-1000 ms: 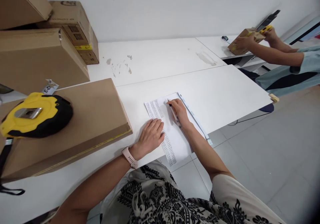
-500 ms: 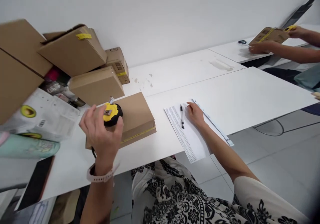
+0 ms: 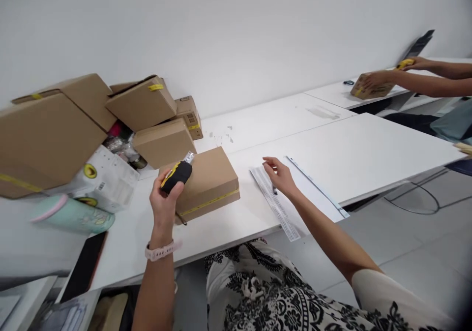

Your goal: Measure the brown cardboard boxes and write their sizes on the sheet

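Note:
My left hand (image 3: pixel 166 200) is closed around a black and yellow tape measure (image 3: pixel 177 176), whose metal tip points away over a closed cardboard box (image 3: pixel 208 178) sealed with yellow tape. The tape measure's black strap hangs by the box's near edge. My right hand (image 3: pixel 280 177) hovers over printed sheets (image 3: pixel 276 208), fingers bent loosely and apart, holding nothing that I can see. Beneath it lies a pen (image 3: pixel 275 190), mostly covered by the hand. A blue-edged sheet or folder (image 3: pixel 317 191) is at the right of the papers.
Several cardboard boxes (image 3: pixel 147 105) are piled at the left, beside an avocado-printed white carton (image 3: pixel 114 178), a mint tumbler (image 3: pixel 75 214) and a dark phone-like slab (image 3: pixel 85 267). Far right, another person's hands (image 3: pixel 376 79) handle a small box and a yellow tape measure (image 3: pixel 405 64).
My left hand has turned the tape measure and tilted its tip away. My right hand has moved left over the pen. The other person's box has tipped lower. The view has shifted.

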The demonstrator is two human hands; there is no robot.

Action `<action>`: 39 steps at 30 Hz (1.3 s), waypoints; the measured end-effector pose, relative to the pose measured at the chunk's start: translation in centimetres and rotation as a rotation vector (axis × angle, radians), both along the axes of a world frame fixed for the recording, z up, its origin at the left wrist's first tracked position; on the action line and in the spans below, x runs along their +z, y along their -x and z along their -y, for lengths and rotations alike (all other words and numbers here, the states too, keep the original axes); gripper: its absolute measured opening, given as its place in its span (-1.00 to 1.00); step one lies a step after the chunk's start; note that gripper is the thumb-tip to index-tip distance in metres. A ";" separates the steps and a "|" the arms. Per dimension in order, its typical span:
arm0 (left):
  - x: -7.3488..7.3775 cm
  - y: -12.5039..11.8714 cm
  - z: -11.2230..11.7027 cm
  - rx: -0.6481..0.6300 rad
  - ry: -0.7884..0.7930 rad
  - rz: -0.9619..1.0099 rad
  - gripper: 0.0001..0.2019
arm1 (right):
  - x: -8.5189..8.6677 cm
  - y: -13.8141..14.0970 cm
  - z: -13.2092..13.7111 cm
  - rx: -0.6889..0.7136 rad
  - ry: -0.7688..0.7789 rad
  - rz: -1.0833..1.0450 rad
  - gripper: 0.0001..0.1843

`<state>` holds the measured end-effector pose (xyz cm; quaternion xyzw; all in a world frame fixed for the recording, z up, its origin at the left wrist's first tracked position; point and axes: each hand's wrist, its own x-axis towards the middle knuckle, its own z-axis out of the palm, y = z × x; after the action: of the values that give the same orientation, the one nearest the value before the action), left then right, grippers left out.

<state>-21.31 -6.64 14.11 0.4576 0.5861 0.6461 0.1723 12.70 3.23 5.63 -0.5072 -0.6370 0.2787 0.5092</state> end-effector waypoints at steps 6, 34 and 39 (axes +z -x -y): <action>0.7 3.3 3.2 -0.136 -0.304 0.288 -0.54 | 0.8 4.7 2.9 0.144 0.152 -0.165 -0.48; 5.8 -8.3 -3.7 -0.646 0.401 0.476 -0.53 | 0.2 5.2 4.4 0.051 0.234 -0.331 -0.19; 4.9 -10.8 -6.2 -0.604 0.559 0.369 -0.49 | 0.4 5.1 3.9 0.082 0.153 -0.300 -0.25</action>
<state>-10.48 -0.49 19.01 0.4211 0.5377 0.4543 0.5720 7.64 -0.62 6.06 -0.4707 -0.5511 0.4196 0.5465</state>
